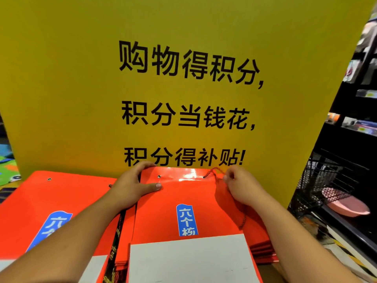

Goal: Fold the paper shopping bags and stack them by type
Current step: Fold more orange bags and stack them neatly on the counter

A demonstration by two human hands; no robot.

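A flat red paper bag (183,199) with a blue label and a white bottom flap lies on top of a stack of like bags in the middle. My left hand (132,186) grips the bag's top left corner, fingers over the top edge and thumb pressing on the front. At the top right corner, my right hand (240,186) pinches the red cord handle (214,172). A second stack of red bags (53,201) with the same blue label lies to the left.
A tall yellow sign (183,78) with black characters stands right behind the stacks. Dark shelving (350,111) with goods fills the right side, with a black wire basket (326,184) holding a pink object below it. Twisted cord handles (116,242) lie between the stacks.
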